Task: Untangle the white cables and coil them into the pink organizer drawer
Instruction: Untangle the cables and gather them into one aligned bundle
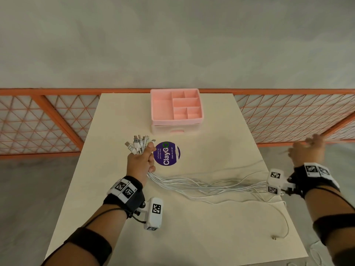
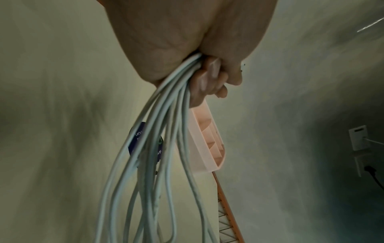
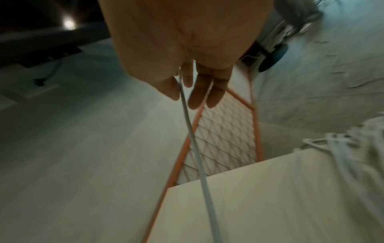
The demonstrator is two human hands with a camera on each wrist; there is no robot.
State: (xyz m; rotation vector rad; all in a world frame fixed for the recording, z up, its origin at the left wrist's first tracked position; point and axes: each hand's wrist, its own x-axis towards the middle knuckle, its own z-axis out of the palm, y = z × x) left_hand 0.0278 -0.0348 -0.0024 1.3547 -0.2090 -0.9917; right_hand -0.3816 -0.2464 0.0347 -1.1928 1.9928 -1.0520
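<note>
My left hand (image 1: 143, 160) grips a bundle of white cables (image 1: 211, 186) just below their plugs (image 1: 139, 144), which fan out above the fist. The left wrist view shows the fingers (image 2: 207, 77) curled round the cables (image 2: 162, 131). The strands trail right across the table to its right edge. My right hand (image 1: 307, 150), blurred, is raised past that edge. It pinches a single white cable (image 3: 197, 151) between thumb and forefinger (image 3: 182, 85). The pink organizer (image 1: 176, 106) stands at the table's far middle, and the drawer (image 1: 175, 130) beneath its tray of compartments is closed.
A round purple sticker (image 1: 166, 156) lies on the pale table (image 1: 192, 237) beside my left hand. One loose cable end (image 1: 274, 237) rests near the front right corner. An orange mesh fence (image 1: 57, 120) runs behind and to the sides of the table.
</note>
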